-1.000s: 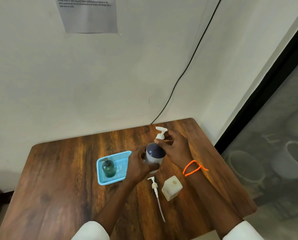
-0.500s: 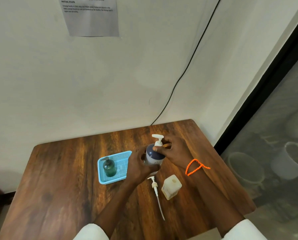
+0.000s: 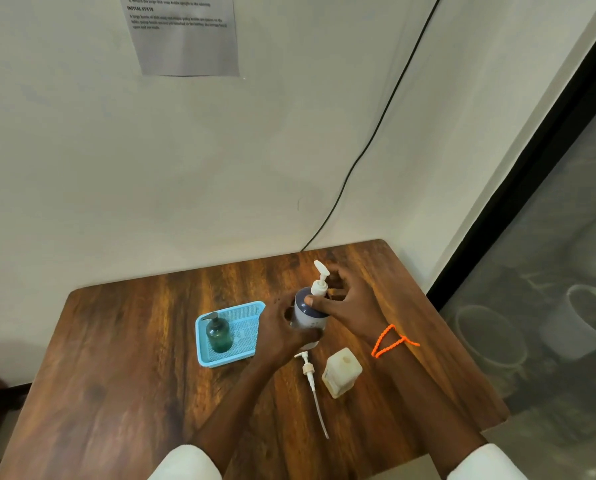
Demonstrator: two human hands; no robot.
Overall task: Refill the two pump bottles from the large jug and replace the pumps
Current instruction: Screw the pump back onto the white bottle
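A wooden worktop (image 3: 123,358) fills the lower half of the frame, set against a pale wall (image 3: 116,168) with a printed sheet (image 3: 185,36) taped at upper centre and a black cable (image 3: 376,133) running down to the worktop's far edge. At right, a dark-framed glass panel (image 3: 566,271) shows pots behind it.

Your two forearms reach in from the bottom edge, white sleeves at the cuffs, an orange beaded band (image 3: 390,341) on your right wrist.

At centre-left, a light blue tray (image 3: 206,358) holds a small dark green pump bottle (image 3: 219,336), upright, pump fitted.

Just right of the tray, at the frame's centre, stands the white bottle with a dark blue shoulder (image 3: 307,311), upright on the worktop. Your left hand (image 3: 279,330) grips its body, fingers curled round the near and left side. Your right hand (image 3: 345,303) sits at the neck, thumb on the blue shoulder and fingers curled behind the collar of the white pump (image 3: 320,280), whose spout points toward the upper left.

Below and right of that bottle, the pale yellowish jug (image 3: 341,372) stands uncapped on the worktop, apart from both hands.

Between jug and left forearm, a loose white pump with a long dip tube (image 3: 312,379) lies flat, head toward the bottle, tube trailing toward the bottom edge.
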